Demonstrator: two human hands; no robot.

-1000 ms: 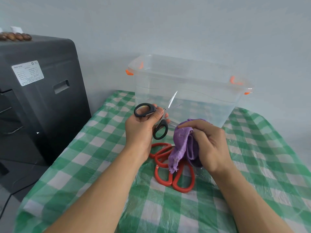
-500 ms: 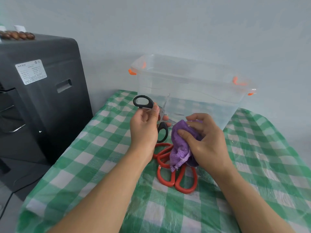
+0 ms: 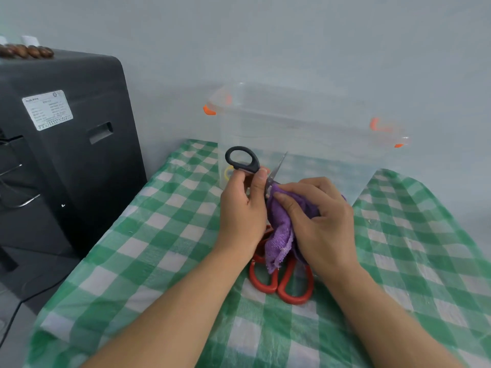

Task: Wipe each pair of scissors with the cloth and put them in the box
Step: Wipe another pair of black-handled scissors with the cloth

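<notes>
My left hand grips a pair of black-handled scissors by the handles, one loop standing above my fingers and a blade pointing up toward the box. My right hand holds a purple cloth bunched against the base of the blades. Red-handled scissors lie on the table under both hands, partly hidden by the cloth. The clear plastic box with orange latches stands just behind, and something yellow shows faintly inside it at the lower left.
A green and white checked tablecloth covers the table. A black machine with a white label stands to the left, past the table's edge. A pale wall rises behind the box.
The black scissors have tilted so a blade now points up. My right hand has slid the cloth to the base of the blades, close against my left hand.
</notes>
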